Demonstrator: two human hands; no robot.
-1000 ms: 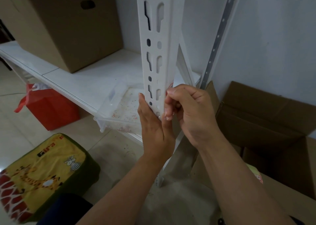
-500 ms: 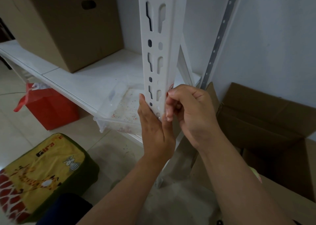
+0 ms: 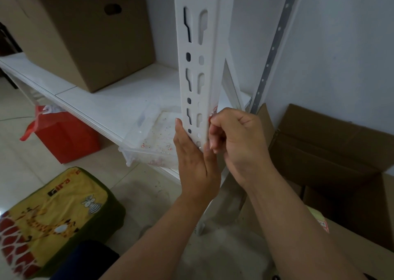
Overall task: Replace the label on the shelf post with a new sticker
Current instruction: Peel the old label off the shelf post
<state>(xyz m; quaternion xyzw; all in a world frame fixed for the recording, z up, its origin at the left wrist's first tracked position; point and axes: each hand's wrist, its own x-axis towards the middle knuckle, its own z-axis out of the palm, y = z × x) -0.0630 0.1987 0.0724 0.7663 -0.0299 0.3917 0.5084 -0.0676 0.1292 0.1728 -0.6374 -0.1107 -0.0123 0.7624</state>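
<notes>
label point(image 3: 213, 114), red-white scrap on slotted white metal shelf post point(image 3: 197, 66), between hands

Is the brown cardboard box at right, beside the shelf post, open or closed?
Open. The cardboard box has its flaps folded outward, exposing a dark interior. Its contents cannot be told.

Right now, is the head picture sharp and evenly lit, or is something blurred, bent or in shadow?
Head view: soft, even light, no hard glare; the wide lens makes the shelf post lean and the floor edges curve; the cushion at the lower left corner is smeared; the red label under the right hand is too small to read; the left hand lies flat and looks sharp.
</notes>
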